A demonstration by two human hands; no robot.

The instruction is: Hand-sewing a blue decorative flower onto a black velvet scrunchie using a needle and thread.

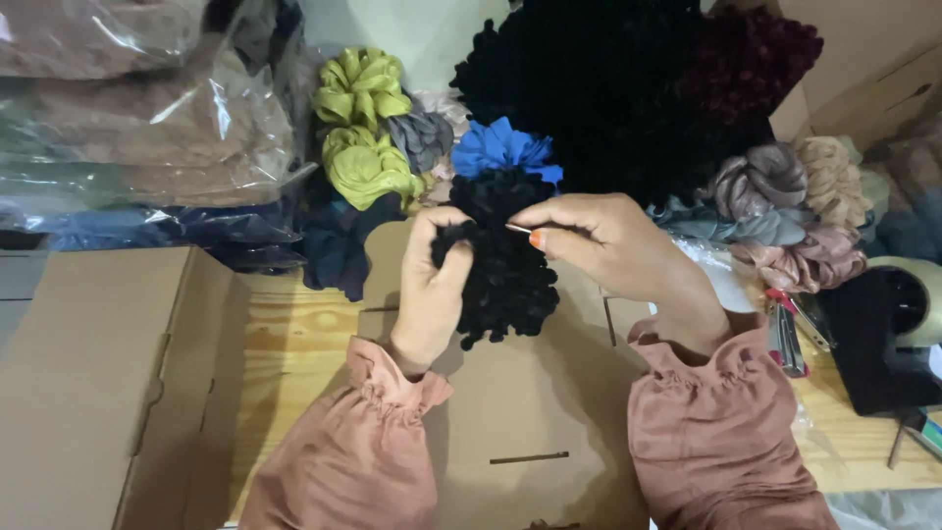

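black scrunchie (502, 257): fuzzy, ruffled, held up just above a flat cardboard piece (510, 412) at the middle of the wooden table (294, 344).
left hand (432, 285): fingers closed around the scrunchie's left edge, thumb on top, pinching the ruffle firmly.
right hand (608, 240): thumb and forefinger closed on a thin pale sliver at the scrunchie's upper right; whether it is a needle or a tag pin, i cannot tell.
doing it well: in my judgement, the left grip should bunch the fabric steady while the right works the thin piece with small, controlled moves, fingertips clear of its point.
behind: piled scrunchies, yellow-green (363, 123), blue (502, 147), a big black heap (599, 93), mauve and beige (785, 211).
sides: open cardboard box (98, 393) at left; tape dispenser (898, 324) at right.
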